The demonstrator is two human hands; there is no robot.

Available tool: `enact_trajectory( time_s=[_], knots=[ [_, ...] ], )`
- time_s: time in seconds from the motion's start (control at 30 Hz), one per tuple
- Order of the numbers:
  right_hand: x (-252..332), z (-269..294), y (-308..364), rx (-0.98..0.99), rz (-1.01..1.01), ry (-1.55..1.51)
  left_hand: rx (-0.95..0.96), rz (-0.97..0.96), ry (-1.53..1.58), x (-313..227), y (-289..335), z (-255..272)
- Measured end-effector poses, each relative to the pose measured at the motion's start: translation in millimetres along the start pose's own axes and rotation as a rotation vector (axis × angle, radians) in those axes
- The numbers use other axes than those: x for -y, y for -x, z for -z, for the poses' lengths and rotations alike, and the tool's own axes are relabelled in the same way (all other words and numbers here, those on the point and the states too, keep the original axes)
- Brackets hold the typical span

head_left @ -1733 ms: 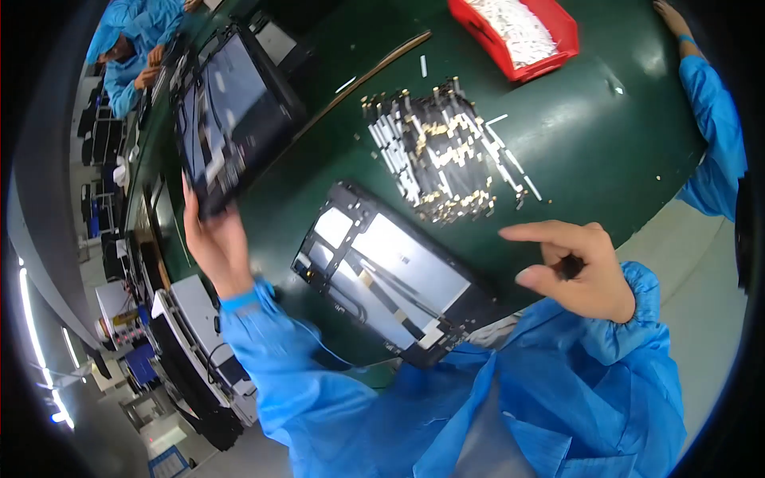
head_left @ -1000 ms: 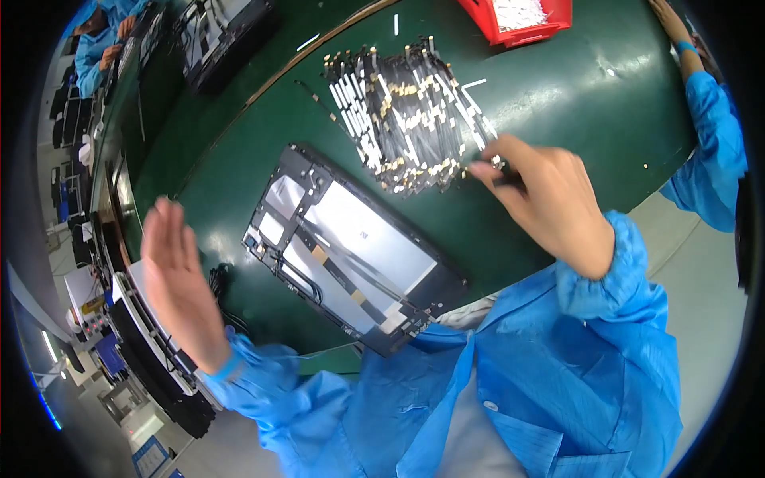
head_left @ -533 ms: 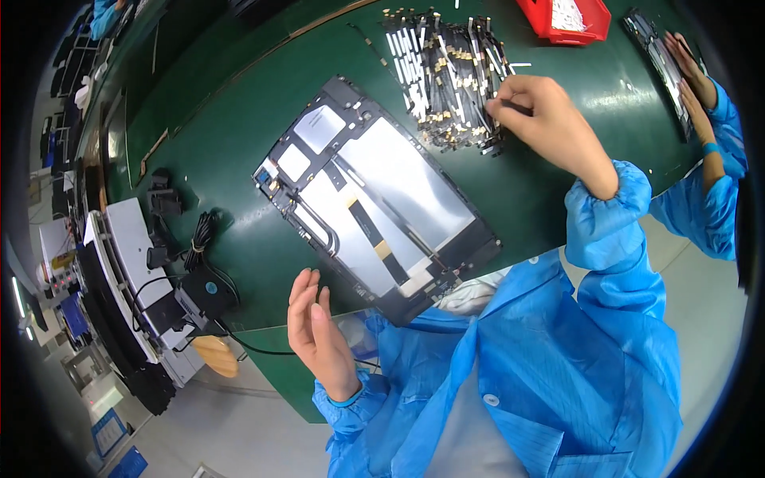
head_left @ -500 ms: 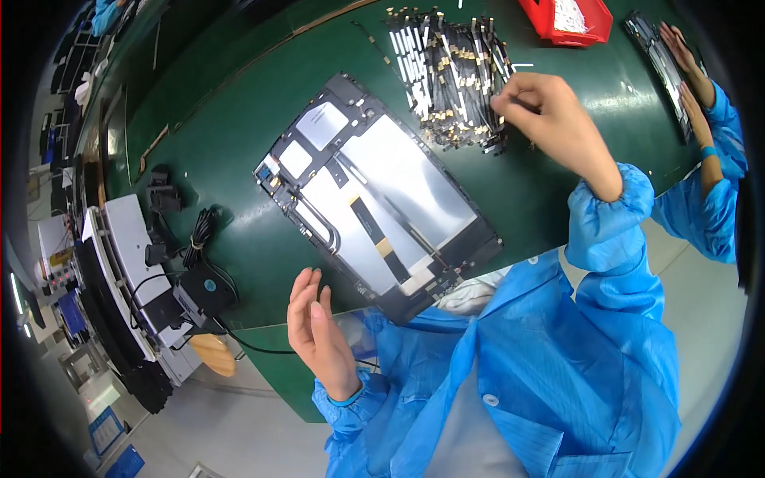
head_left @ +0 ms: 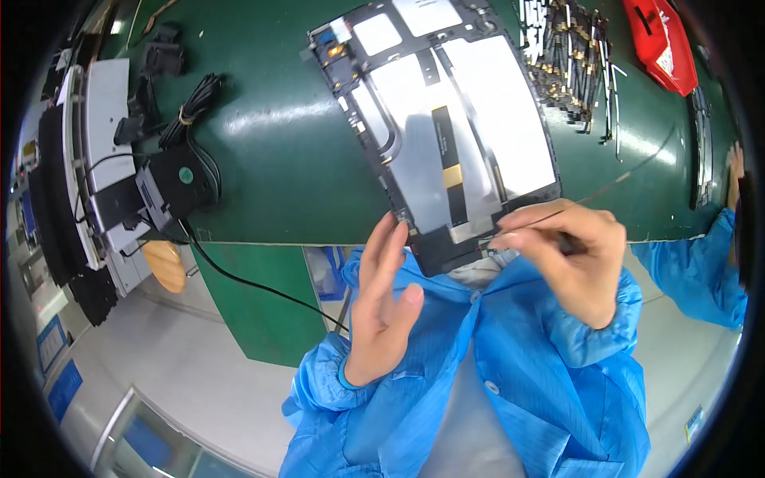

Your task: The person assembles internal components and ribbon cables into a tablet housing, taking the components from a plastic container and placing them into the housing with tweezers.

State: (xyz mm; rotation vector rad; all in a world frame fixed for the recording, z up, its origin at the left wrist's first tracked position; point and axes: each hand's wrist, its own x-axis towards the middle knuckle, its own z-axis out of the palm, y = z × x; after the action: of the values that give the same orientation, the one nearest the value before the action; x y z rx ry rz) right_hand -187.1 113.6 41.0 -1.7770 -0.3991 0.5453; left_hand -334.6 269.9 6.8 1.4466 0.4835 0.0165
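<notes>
An opened tablet assembly (head_left: 502, 103) lies tilted on the green table, its silver inner plates, black frame and flex cable showing. My right hand (head_left: 578, 247) pinches a thin dark cable (head_left: 613, 182) at the tablet's near right corner. The cable's free length trails up to the right. My left hand (head_left: 382, 307) stands beside the near left edge, thumb spread from the fingers, fingertips at the frame. Nothing is in it. Past the tablet's right side lies a pile of thin cables (head_left: 567, 60) with light tabs and gold-coloured ends.
A red bin (head_left: 665, 52) sits at the far right, near another device (head_left: 701, 151) and a co-worker's hand (head_left: 735, 166). To the left are a black box-shaped device (head_left: 177, 187), a bundled black cord (head_left: 191, 107) and grey-white equipment (head_left: 107, 119). A cord (head_left: 255, 283) hangs past the table edge.
My right hand has come from the cable pile to the tablet's near corner, now with a thin cable. My left hand has moved up against the frame. The whole view has shifted.
</notes>
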Motion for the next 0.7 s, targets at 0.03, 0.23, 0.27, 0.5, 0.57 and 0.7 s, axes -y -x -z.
enact_trajectory(
  time_s=[0.03,0.23,0.27,0.5,0.57,0.7],
  knots=[
    [4.6,-8.4,-3.1,0.017,-0.027,-0.019,0.013,-0.022,0.034,1.2,0.9,-0.5],
    [-1.1,-29.2,-18.0,0.136,0.139,0.217,-0.022,0.070,0.445,1.1,6.3,0.9],
    [-1.6,-31.2,-18.6,0.137,0.155,0.212,-0.056,0.189,0.706,-1.2,6.6,4.2],
    [-4.2,-39.8,-24.4,0.244,0.186,0.320,-0.077,-0.061,0.385,3.5,-10.9,14.2],
    [-3.0,-42.2,-25.0,0.252,0.203,0.442,-0.124,-0.098,0.214,6.8,-20.2,16.2],
    [-4.5,-42.4,-28.7,0.213,0.197,0.360,-0.224,-0.202,-0.001,12.3,-39.8,14.6]
  ],
)
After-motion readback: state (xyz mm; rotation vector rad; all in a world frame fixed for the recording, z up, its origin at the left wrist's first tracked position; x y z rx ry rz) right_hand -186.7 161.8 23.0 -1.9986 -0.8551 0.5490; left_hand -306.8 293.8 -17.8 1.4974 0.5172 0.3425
